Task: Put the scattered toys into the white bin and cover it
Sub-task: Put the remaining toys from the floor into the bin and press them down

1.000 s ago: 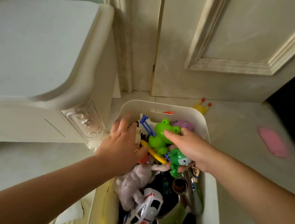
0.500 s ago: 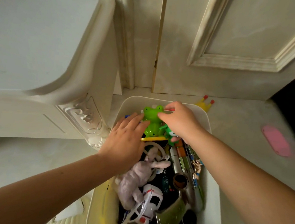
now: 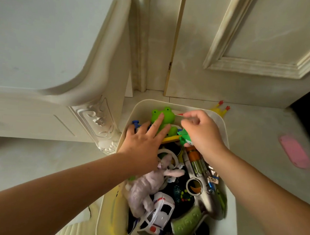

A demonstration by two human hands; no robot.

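Observation:
The white bin [image 3: 188, 106] stands on the floor, packed with toys: a bright green frog [image 3: 166, 114] at its far end, a purple plush rabbit [image 3: 145, 187], a white toy car [image 3: 155, 221] and a silver toy gun [image 3: 199, 176]. My left hand [image 3: 144, 142] lies over the far left of the bin, and its straight fingers touch the frog's front. To the right of the frog, my right hand [image 3: 203, 134] has curled fingers, and a small green toy [image 3: 184, 138] sticks out from under it. A yellow rubber chicken [image 3: 219, 109] lies on the floor just behind the bin.
A white carved cabinet [image 3: 95, 112] stands close to the bin's left. A cream panelled door [image 3: 248, 50] rises behind it. A flat pink object [image 3: 294, 152] lies on the floor to the right. A ribbed cream piece [image 3: 71, 231] shows at the bottom left.
Both hands moved toward the bin's far end, carrying the frog and the small green toy there. My right hand let go of the frog; my left fingers now rest on it.

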